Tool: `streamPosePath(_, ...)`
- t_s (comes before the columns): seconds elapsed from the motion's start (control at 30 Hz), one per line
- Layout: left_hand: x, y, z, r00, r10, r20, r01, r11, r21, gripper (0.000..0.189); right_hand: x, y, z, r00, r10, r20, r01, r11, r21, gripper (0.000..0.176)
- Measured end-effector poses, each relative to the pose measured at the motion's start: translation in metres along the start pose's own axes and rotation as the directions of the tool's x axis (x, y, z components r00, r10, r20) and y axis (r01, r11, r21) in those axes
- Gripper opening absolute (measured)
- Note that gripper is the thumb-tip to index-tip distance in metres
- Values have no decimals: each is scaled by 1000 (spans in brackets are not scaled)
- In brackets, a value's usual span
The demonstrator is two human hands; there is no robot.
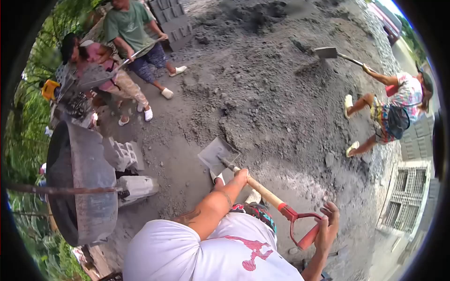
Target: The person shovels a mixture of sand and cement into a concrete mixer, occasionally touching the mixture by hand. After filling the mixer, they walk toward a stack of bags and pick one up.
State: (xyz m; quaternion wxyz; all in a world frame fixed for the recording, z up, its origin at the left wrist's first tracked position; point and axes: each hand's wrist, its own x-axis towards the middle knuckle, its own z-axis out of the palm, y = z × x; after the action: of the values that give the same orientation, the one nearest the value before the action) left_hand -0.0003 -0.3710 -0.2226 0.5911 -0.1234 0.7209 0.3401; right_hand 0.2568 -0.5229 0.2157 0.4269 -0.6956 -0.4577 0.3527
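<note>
A shovel with a wooden shaft slants across the space in front of me. Its flat grey blade lies on the ground by the edge of the grey gravelly heap, near my feet. My left hand is wrapped round the lower shaft, just above the metal socket. At the other end is a red D-shaped handle. My right hand touches the side of this handle with its fingers loose and apart, not closed round the grip bar.
A large dark metal drum stands at left with concrete blocks beside it. A person holds a loaded shovel at upper left, beside another person. A third person shovels the heap at right.
</note>
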Motion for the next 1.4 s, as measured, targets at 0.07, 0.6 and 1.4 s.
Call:
streamPosePath(0.07,-23,-49,65,992,-9,124,-7,992,126,35,-16,-38,-17,981,-50,-187,38,997,-70,30)
streamPosePath(0.6,-172,241,195,-44,-177,983,-684,723,99,49,279,67,202,880,-296,-372,162,922,-352,35)
streamPosePath(1.4,-185,424,425,-446,66,892,-571,-789,-227,17,600,4,246,845,-321,-428,239,942,-236,27)
